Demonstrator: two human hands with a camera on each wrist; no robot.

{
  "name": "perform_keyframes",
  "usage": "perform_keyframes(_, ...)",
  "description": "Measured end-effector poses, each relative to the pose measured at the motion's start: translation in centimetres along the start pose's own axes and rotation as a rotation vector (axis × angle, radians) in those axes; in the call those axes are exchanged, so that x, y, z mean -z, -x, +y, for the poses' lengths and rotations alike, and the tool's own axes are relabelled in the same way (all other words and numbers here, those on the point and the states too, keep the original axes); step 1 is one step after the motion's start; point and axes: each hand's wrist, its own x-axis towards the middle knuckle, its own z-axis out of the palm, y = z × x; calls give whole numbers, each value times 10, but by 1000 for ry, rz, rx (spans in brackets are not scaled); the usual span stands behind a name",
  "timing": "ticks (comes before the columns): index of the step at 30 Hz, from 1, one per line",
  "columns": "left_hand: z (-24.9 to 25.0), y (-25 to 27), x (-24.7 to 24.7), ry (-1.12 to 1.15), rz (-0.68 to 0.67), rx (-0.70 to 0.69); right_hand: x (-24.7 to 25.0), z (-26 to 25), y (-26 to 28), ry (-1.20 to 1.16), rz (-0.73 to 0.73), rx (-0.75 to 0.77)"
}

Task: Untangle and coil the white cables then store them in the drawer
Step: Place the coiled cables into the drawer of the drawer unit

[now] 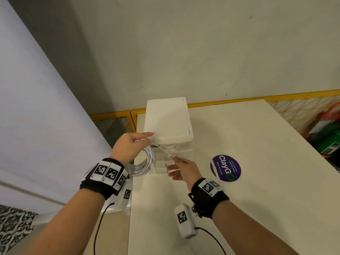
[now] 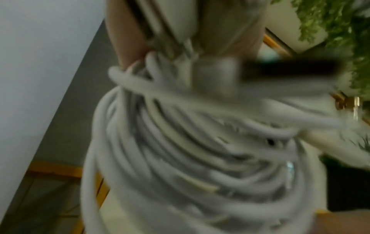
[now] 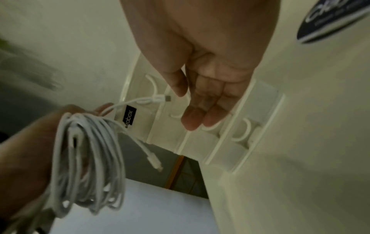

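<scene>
My left hand (image 1: 135, 144) grips a coil of white cables (image 1: 145, 163) just left of the small white drawer unit (image 1: 168, 120) on the white table (image 1: 257, 181). The left wrist view is filled by the blurred coil (image 2: 200, 150). In the right wrist view the coil (image 3: 88, 158) hangs from the left hand (image 3: 30, 150). One plug (image 3: 167, 99) sticks out toward the drawer fronts (image 3: 246, 110), and another plug (image 3: 155, 163) dangles below. My right hand (image 1: 181, 169) is open in front of the drawers, its fingers (image 3: 200, 114) straight and its thumb tip close to the upper plug, not pinching it.
A purple round ClayGo sticker (image 1: 225, 167) lies on the table right of the drawer unit. The table's left edge (image 1: 131, 199) runs just beside my left wrist. A yellow railing (image 1: 257, 97) with mesh stands behind the table, with green and orange items (image 1: 329, 140) at far right.
</scene>
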Motion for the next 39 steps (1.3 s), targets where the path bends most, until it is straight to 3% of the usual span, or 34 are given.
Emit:
perform_keyframes(2,-1,-6,1,-17,-63,28,-6,4,0,-105,22,-12)
perform_keyframes(5,-1,-15,-2,49,-26,72,-13,12,-5,-245,138,-60)
perform_keyframes(9,4,-21,0,95,-7,144,-19,19,-13,-223,256,-66)
perform_keyframes(18,10,-18,3,237,-35,316,-8,15,-8,55,173,14)
perform_keyframes(39,20,-1,-6,163,24,323,26,47,69,255,13,40)
